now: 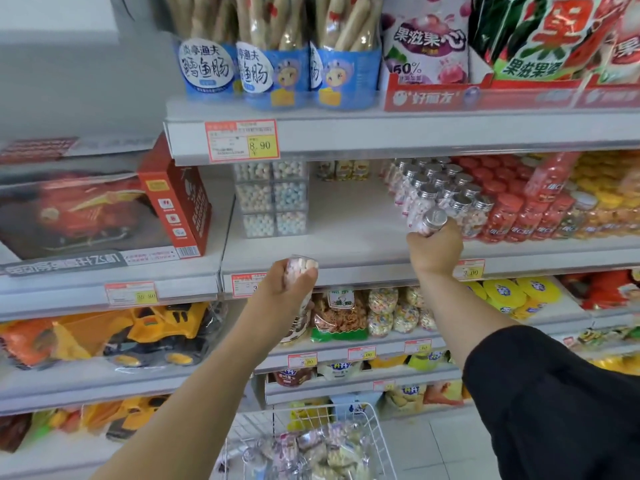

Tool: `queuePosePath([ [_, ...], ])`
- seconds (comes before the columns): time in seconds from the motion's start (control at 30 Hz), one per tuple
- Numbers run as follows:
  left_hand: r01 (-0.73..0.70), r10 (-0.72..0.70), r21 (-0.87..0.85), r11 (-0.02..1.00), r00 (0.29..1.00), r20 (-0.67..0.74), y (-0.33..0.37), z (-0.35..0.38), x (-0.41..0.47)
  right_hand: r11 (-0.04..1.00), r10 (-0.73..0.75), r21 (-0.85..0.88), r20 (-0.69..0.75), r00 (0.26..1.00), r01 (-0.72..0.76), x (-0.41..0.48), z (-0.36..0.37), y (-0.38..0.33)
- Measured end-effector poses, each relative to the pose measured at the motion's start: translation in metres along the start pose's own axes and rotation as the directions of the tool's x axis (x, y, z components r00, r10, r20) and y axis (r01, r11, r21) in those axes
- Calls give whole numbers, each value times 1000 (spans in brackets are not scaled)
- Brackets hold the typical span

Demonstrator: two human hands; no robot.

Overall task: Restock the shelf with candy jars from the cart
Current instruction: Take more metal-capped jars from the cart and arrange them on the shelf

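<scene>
Clear silver-lidded plastic candy jar (433,221) | right hand (435,252) fingers wrapping its body, holding it over white shelf (346,233), near edge, left of matching row (446,194) | left hand (289,289) gripping second jar (300,266) | judging light, rigid, slick: hold mid-body.

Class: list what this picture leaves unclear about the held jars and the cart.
Head view only.
- Silver-lidded jar in the right hand: body behind the hand; contact with the shelf unclear.
- Second jar in the left hand: mostly covered by that hand.
- Cart: cut by the bottom edge; its jars blurred, uncountable.
</scene>
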State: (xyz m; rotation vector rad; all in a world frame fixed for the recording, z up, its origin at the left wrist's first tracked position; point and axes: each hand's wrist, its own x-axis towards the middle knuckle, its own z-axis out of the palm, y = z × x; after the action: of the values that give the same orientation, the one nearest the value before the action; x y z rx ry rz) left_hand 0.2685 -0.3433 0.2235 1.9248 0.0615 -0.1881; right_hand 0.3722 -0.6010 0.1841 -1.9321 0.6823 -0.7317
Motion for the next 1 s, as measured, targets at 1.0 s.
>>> queuePosePath([
  [1.0, -36, 28, 76, 996, 994, 110, 13, 23, 6, 773, -496, -459, -7, 869, 438, -9, -2, 49],
])
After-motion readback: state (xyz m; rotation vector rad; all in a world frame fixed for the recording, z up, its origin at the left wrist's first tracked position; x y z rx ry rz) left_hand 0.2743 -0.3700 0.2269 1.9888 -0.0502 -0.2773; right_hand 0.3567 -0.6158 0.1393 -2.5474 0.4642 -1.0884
